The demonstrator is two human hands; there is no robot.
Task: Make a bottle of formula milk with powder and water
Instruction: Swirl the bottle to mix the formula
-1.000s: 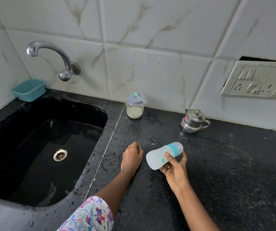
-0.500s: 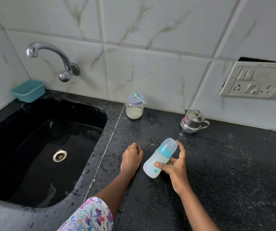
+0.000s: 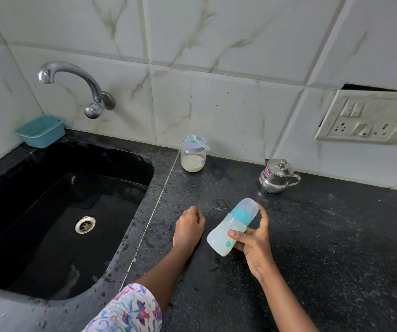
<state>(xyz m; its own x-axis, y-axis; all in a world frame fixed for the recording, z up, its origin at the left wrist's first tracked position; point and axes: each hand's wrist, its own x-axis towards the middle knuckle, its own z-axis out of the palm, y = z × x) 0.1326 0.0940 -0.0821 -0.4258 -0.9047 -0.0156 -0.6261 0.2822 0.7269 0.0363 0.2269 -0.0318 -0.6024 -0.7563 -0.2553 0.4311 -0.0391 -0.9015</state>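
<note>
My right hand [image 3: 255, 243] grips a pale baby bottle [image 3: 226, 232] with a teal collar and a clear cap, tilted with the cap pointing up and to the right, above the black counter [image 3: 312, 248]. My left hand [image 3: 189, 227] rests on the counter just left of the bottle, fingers curled, holding nothing. A clear jar of white powder [image 3: 192, 158] with a lilac lid stands by the wall, a teal scoop [image 3: 196, 140] lying on its lid. A small lidded steel pot [image 3: 276, 176] stands to the right of the jar.
A black sink [image 3: 49, 224] fills the left side, with a steel tap [image 3: 73, 85] on the wall above it. A teal plastic tub [image 3: 40, 131] sits at the sink's back left corner. A socket panel [image 3: 367, 118] is on the tiled wall at right.
The bottle has swung from lying nearly flat to more upright, cap pointing up and right, in my right hand. My left hand has stayed on the counter.
</note>
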